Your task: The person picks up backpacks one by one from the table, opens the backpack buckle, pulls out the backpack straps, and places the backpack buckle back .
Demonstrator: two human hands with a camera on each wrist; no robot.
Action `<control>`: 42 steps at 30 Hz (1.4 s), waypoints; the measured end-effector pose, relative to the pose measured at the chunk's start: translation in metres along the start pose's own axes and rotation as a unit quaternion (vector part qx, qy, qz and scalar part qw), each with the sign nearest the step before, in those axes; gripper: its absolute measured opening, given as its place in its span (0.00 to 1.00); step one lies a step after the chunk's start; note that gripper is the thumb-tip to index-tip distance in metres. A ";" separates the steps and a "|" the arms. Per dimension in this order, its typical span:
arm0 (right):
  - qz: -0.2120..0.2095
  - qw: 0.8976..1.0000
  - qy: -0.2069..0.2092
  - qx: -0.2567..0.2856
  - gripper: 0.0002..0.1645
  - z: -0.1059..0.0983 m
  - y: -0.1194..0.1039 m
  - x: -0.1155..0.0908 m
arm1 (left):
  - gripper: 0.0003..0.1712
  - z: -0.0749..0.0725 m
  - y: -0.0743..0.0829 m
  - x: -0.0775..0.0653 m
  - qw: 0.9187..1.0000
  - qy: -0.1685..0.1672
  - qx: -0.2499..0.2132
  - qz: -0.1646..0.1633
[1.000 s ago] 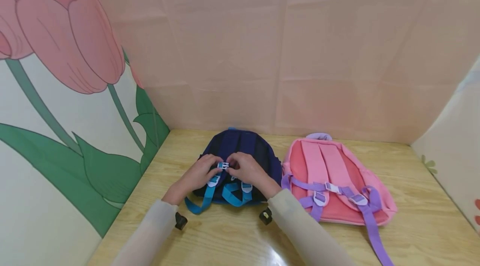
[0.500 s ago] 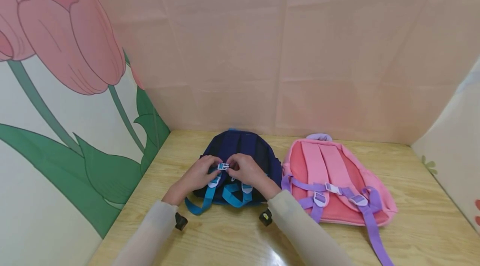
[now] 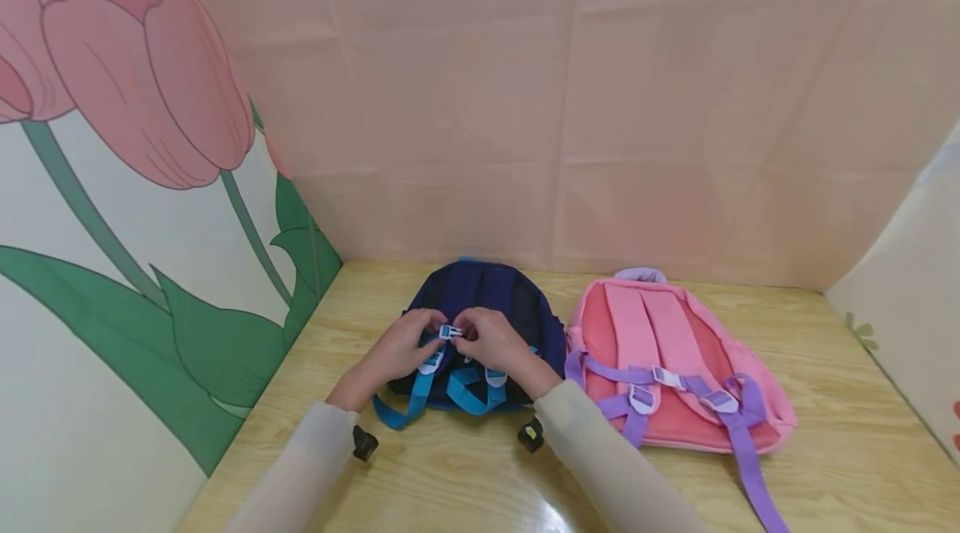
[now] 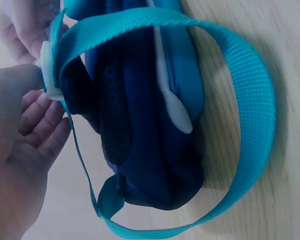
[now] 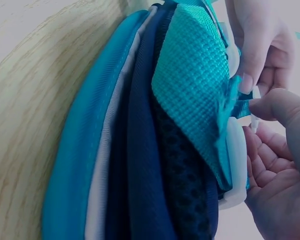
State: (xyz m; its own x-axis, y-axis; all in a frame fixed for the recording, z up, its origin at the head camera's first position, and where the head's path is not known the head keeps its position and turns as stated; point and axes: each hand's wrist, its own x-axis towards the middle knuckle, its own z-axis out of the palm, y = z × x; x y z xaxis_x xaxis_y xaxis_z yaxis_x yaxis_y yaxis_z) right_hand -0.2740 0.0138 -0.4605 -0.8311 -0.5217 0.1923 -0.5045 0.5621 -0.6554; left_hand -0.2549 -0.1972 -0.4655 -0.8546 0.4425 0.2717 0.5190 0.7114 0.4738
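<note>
A navy backpack lies with its shoulder straps up on the wooden table. Above its middle, both hands meet at a small white side-release buckle, whose prongs show toward the right. My left hand pinches the buckle's left part between thumb and fingers. From the right, my right hand pinches the prong end and the teal webbing there, its thumb on top in the right wrist view. A teal strap loops loosely in the left wrist view. A white strap adjuster sits beside the right hand.
To the right lies a pink backpack with purple straps and a joined white buckle. Its long strap end trails toward the table's front. A pink-brown curtain closes the back, and a tulip-printed panel stands at left.
Both hands keep their pinch at the same place over the navy backpack. The buckle has turned slightly between the fingers; the head view has shifted a little.
</note>
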 end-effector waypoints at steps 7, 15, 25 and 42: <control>-0.011 1.000 0.018 0.009 0.09 0.001 0.005 -0.002 | 0.16 -0.003 -0.003 0.002 1.000 -0.017 0.011 -0.002; 0.003 0.999 0.024 0.029 0.09 -0.001 0.009 -0.004 | 0.11 -0.008 -0.012 -0.002 1.000 -0.014 0.020 0.011; 0.005 0.999 0.021 0.031 0.10 -0.003 0.007 -0.002 | 0.12 -0.010 -0.011 -0.001 0.999 -0.019 0.023 0.018; -0.002 1.000 0.021 0.018 0.10 -0.002 0.004 -0.005 | 0.13 -0.004 -0.006 -0.002 1.000 -0.016 0.011 -0.008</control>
State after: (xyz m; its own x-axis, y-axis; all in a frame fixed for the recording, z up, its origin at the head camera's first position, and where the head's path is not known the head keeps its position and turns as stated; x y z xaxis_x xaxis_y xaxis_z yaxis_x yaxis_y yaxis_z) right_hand -0.2725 0.0196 -0.4630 -0.8387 -0.4957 0.2255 -0.4996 0.5358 -0.6806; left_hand -0.2562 -0.2048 -0.4653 -0.8621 0.4482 0.2364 0.5056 0.7301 0.4597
